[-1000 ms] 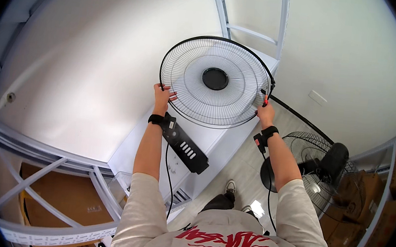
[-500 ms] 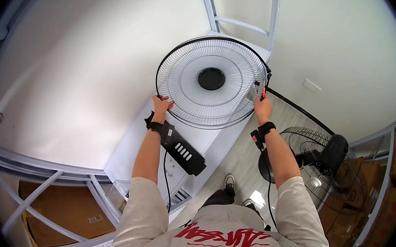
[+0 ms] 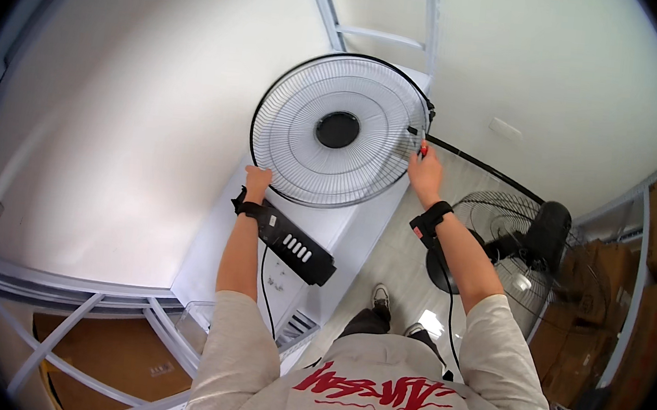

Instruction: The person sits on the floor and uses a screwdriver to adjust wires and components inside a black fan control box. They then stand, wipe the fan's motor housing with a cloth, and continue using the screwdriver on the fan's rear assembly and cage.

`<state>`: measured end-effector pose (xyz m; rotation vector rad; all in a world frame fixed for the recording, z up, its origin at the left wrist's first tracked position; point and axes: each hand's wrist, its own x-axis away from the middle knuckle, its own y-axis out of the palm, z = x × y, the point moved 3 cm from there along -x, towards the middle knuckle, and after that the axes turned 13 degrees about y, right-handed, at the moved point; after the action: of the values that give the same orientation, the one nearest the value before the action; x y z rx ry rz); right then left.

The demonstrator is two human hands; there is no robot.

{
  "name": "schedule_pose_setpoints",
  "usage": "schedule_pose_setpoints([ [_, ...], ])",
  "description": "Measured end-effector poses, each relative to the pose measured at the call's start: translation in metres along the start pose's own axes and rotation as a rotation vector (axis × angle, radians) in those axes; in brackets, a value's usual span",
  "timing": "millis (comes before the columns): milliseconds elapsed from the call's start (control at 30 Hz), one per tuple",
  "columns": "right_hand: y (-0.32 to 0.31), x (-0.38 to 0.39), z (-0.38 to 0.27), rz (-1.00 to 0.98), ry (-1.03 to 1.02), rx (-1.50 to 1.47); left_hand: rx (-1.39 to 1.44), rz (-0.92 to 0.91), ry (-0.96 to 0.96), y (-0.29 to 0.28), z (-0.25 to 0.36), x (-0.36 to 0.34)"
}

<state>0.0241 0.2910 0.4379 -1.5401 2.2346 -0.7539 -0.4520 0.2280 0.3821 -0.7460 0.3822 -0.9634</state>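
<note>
Here, we hold the fan grille [image 3: 338, 130] over the far end of the white counter [image 3: 203, 272], left hand [image 3: 258, 178] gripping its near-left rim, right hand [image 3: 425, 175] grasping a small red item [image 3: 425, 148] at its right; level, gentle support best prevents bending.

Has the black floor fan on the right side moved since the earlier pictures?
No. The fan keeps its place beside the shelf upright; both only shift across the picture together as the camera moves.
</note>
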Motion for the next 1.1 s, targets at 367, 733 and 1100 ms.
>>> schedule_pose_setpoints([
  [367, -0.099, 0.108, 0.013, -0.237, -0.223, -0.280, -0.272, 0.288, 0.505, 0.012, 0.127, 0.061],
  [733, -0.315, 0.186, 0.088, -0.218, -0.355, -0.370, 0.555, -0.465, 1.036, 0.144, 0.352, 0.274],
  [1100, -0.479, 0.219, 0.310, 0.427, -0.032, -0.274, 0.355, -0.569, 1.192, 0.168, 0.410, 0.320],
])
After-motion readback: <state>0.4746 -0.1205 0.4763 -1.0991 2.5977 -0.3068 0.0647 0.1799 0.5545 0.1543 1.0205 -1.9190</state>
